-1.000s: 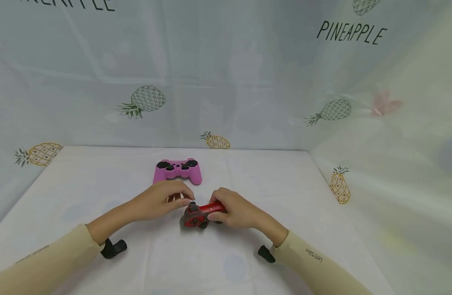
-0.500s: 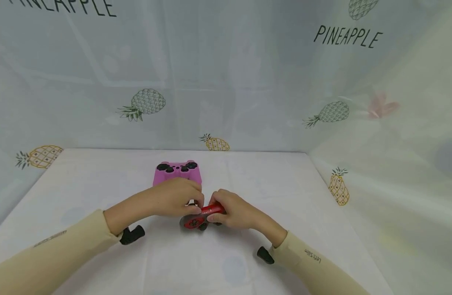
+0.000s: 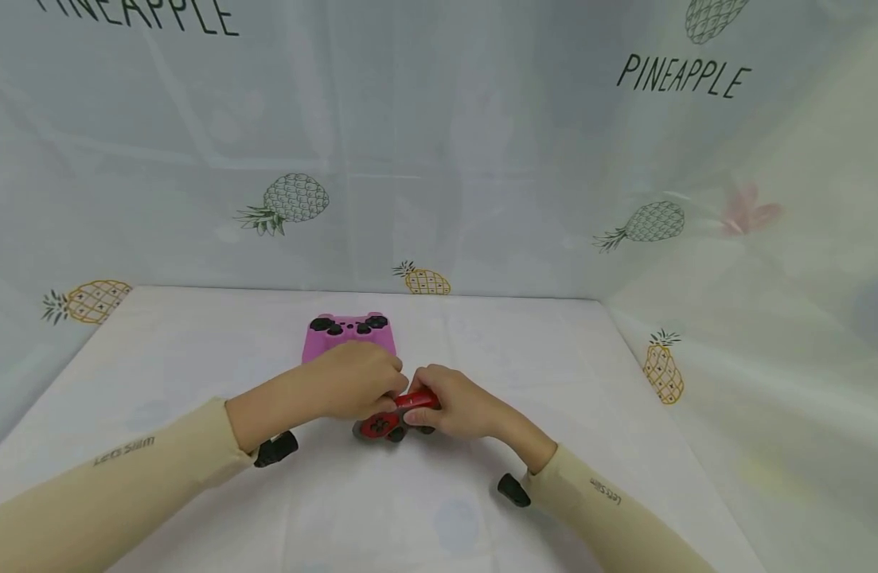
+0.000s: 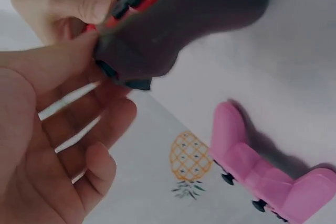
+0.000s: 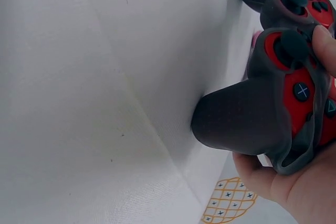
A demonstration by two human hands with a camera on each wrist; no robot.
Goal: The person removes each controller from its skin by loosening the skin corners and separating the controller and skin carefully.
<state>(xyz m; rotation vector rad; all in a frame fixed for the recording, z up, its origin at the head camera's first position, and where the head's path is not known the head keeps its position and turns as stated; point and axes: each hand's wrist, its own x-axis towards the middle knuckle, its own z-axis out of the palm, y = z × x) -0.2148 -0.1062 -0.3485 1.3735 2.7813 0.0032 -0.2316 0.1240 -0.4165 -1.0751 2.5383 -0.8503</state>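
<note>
A red game controller [image 3: 418, 399] stands tilted on its edge on the white table, with a dark grey silicone cover [image 4: 152, 30] over its grips and part of its face. The controller's top stretch is bare red in the head view. My right hand [image 3: 456, 402] grips its right end, thumb on the face beside the buttons, as the right wrist view shows. My left hand [image 3: 356, 380] pinches the cover's edge at the left shoulder buttons between thumb and index finger; its other fingers are loosely curled. That hand hides part of the controller in the head view.
A pink game controller [image 3: 348, 328] lies on the table [image 3: 524, 350] just behind my left hand, partly hidden by it. A pale curtain [image 3: 439, 143] printed with pineapples rises behind the table and along its right side.
My left hand has moved right and onto the red controller's left end, taking hold of the cover's edge. It now covers part of the pink controller. My right hand keeps its grip.
</note>
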